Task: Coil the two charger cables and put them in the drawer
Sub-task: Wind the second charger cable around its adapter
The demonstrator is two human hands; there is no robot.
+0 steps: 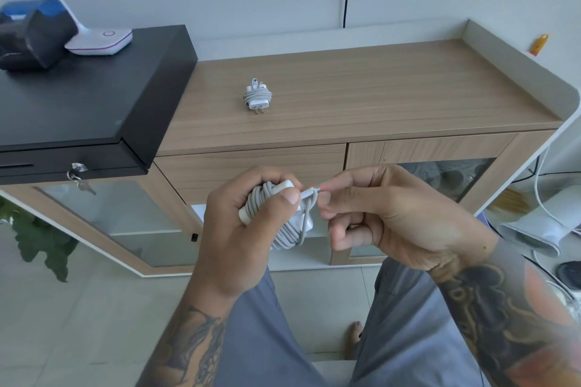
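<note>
The larger charger (276,217), a white power brick with its grey cable wound many times around it, was held in front of the person's body, below the front edge of the cabinet top. The left hand (242,223) gripped it, fingers curled round the far side and the thumb pressed flat across the coils on the near side. The right hand (374,214) pinched the loose cable end (311,193) between thumb and forefinger just beside the brick's upper corner, the other fingers curled loosely beneath.

The smaller charger (257,97), already wrapped in its own cable with the plug prongs pointing toward the person, lay alone on the wooden cabinet top (377,88), well apart from the hands.

Directly below the top, the drawer (251,163) in the middle of the cabinet front was closed, so nothing of its inside showed. On either side of it were glass-fronted compartments: the left glass door (125,223) showed a pale shelf, and the right glass door (446,176) showed dark, blurred shapes that could not be made out.

A black cash box (94,94) sat on the cabinet's left end, with a key (80,179) hanging from its front lock. On its lid rested a white lamp base (99,41) and a dark bag (31,34).
</note>
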